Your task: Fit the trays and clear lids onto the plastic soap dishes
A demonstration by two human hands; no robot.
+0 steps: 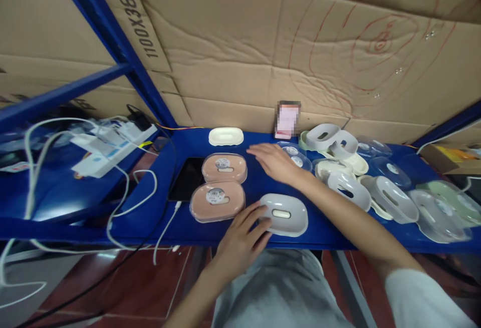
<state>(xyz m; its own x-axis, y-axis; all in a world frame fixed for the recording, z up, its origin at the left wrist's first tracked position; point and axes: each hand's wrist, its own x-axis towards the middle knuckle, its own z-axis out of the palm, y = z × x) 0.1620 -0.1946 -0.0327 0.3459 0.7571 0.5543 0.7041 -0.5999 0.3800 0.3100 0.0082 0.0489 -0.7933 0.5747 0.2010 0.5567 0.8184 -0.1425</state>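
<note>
A light grey oval soap dish (296, 220) with a slot in its middle and a pale piece showing there lies at the table's front edge. My left hand (246, 235) rests its slightly spread fingers on the dish's left rim. Farther back, my right hand (276, 161) reaches leftward over the blue surface with fingers stretched out and nothing visible in them. Beside it lie clear plastic lids (306, 162) with round stickers. Left of my hands are two pink soap dishes under clear lids, the nearer dish (233, 209) and the farther dish (235, 170).
At the back sits a cream dish (226, 136). Grey, cream and green dishes, including a grey dish (394, 200), crowd the right. A phone (287, 120) leans on cardboard. A dark tablet (186, 180) with a white cable lies left, near a power strip (112, 150).
</note>
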